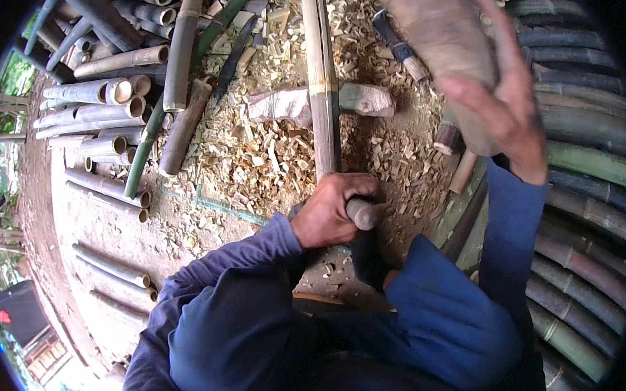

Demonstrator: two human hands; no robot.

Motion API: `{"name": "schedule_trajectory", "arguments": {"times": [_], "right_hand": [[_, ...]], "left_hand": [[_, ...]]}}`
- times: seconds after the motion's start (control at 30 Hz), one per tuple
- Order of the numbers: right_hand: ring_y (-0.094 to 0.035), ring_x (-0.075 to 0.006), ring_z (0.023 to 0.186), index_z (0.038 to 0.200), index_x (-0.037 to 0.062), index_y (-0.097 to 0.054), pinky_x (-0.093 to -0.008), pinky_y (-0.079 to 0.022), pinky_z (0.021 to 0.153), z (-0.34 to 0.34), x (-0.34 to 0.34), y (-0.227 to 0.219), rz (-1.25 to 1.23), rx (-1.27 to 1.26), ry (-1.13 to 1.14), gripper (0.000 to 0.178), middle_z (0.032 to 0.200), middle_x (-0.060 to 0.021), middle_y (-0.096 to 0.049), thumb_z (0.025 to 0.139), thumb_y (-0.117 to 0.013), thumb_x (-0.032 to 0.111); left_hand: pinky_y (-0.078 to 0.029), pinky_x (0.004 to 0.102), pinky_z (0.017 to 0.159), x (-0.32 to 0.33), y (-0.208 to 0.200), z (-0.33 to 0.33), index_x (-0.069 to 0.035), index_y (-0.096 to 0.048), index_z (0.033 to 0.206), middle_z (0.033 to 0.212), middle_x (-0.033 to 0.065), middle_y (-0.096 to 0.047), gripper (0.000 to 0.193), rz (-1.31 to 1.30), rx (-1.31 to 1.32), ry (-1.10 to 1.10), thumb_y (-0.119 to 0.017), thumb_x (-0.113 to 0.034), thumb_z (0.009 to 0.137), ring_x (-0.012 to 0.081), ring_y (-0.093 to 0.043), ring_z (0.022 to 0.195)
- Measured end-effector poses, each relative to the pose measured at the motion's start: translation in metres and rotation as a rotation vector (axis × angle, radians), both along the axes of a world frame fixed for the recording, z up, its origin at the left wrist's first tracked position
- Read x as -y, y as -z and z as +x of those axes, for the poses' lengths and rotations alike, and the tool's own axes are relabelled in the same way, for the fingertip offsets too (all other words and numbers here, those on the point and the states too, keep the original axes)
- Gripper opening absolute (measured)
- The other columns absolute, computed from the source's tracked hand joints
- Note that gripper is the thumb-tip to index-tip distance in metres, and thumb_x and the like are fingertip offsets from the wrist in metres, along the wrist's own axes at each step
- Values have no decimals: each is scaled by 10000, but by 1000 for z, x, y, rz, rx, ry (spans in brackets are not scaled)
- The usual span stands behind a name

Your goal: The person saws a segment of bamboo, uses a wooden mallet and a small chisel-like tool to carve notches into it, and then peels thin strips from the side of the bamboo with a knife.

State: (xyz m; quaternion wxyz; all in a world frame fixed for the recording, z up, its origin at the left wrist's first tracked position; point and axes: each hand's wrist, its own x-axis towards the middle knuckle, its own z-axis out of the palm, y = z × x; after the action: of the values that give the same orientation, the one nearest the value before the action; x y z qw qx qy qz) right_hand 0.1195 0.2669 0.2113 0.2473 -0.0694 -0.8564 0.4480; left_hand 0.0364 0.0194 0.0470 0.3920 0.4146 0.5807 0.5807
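My left hand (334,205) is closed around a round wooden handle (365,213); the handle's blunt end points up toward me, and whatever tool it belongs to is hidden. Just beyond this hand is the near end of a long split bamboo pole (317,66), which lies across a pale wood block (279,106). Raised on the right, my right hand (509,115) grips a thick, club-like piece of wood (439,23), smeared by motion. Its fingers wrap the narrower part.
Wood chips (275,162) cover the ground around the block. A blade with a wooden handle (398,47) lies right of the pole, and a dark blade (235,60) lies left of it. Cut bamboo tubes (96,112) are piled at left; long bamboo poles (577,111) line the right side.
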Motion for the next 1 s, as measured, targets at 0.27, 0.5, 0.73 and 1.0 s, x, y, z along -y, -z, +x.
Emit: {"name": "schedule_trajectory", "arguments": {"times": [0.27,0.5,0.73,1.0], "right_hand": [[-659,-223,799,1577,32,-311,-339,-569,697,57,16,21,-473,-87,419,867,1189,-190,-638,857,-736,259],[-658,-177,787,1568,50,-325,-298,-563,666,86,5,64,-370,66,393,836,1162,-140,-652,878,-737,281],[-542,-224,1213,1521,-5,-379,-340,-407,1044,88,15,69,-515,35,418,813,1369,-153,-571,881,-745,339],[-690,-200,880,1574,28,-322,-302,-582,708,96,5,83,-469,72,416,824,1274,-170,-626,902,-724,283]], "left_hand": [[-318,226,462,-107,-86,-103,-106,-606,862,668,-69,-453,386,-140,539,-112,-722,-466,938,51,-394,525],[-291,243,407,-154,-27,-46,-79,-679,826,583,-33,-518,392,-373,507,312,-743,-456,914,59,-401,439],[-271,245,396,-155,-14,-40,-65,-695,891,600,-16,-526,289,-408,498,398,-742,-349,911,60,-378,423],[-274,248,381,-156,-8,-47,-75,-720,932,617,1,-554,254,-465,434,403,-743,-327,911,62,-376,417]]}}
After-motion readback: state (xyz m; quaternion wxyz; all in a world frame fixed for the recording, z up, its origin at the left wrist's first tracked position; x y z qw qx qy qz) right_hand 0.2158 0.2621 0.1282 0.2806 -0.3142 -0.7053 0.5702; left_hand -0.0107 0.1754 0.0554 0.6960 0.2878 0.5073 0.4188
